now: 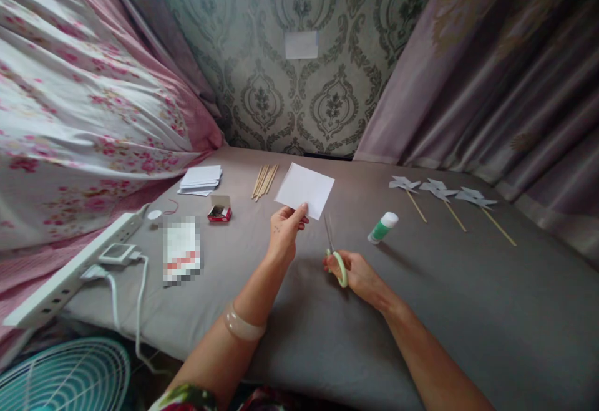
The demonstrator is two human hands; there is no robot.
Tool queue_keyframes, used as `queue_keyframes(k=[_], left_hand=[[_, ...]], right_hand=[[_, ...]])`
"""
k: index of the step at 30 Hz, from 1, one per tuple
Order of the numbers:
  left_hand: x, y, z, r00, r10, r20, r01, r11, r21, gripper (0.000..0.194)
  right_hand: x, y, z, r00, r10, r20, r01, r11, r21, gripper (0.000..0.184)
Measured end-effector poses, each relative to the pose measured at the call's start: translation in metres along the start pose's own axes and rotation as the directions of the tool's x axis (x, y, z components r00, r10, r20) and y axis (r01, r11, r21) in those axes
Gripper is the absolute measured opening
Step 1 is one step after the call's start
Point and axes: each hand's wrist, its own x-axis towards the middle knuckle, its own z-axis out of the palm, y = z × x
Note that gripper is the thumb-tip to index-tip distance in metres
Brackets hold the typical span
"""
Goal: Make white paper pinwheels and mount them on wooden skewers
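Note:
My left hand (286, 227) pinches a white square sheet of paper (306, 189) by its lower edge, thumb on top, and holds it up over the grey-covered surface. In my right hand (358, 274) is a pair of scissors (341, 269) with pale green handles; my fingers are around the handles. The thin blades point up, close to the paper's lower right corner but apart from it. To the right of the scissors a glue stick (384, 228) with a green label and white cap stands on the cloth.
Three paper pinwheels (438, 190) on sticks lie at the right. Behind my left hand are wooden sticks (265, 181), a paper stack (200, 180) and a small red box (219, 212). A power strip (75, 267) with cables runs along the left, above a fan (65, 377).

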Motion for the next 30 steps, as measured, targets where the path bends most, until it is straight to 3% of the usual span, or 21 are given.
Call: queue_keyframes(k=[13, 30], left_hand=[[-0.014, 0.000, 0.010, 0.989, -0.145, 0.040, 0.145, 0.989, 0.002, 0.037], [-0.019, 0.001, 0.011, 0.990, -0.116, 0.078, 0.116, 0.993, 0.005, 0.041]], right_hand=[[-0.008, 0.000, 0.002, 0.999, 0.042, -0.024, -0.043, 0.999, -0.017, 0.042], [-0.009, -0.003, 0.000, 0.996, 0.058, -0.074, -0.058, 0.998, -0.003, 0.044]])
